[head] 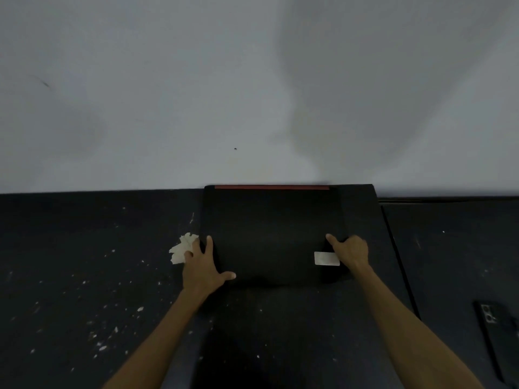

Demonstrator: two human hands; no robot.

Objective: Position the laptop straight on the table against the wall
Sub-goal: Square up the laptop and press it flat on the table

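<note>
A closed black laptop [271,231] lies flat on the dark table [84,248], its red-trimmed rear edge touching the grey wall [252,94]. Its sides run roughly square to the wall. A small white sticker [325,259] sits near its front right corner. My left hand [203,266] grips the laptop's front left corner, thumb on the front edge and fingers along the left side. My right hand [351,252] holds the right edge near the front, index finger resting on the lid.
A crumpled pale scrap of paper [182,248] lies on the table just left of my left hand. A dark phone [497,332] lies face down at the right on a separate surface. White specks cover the tabletop on the left.
</note>
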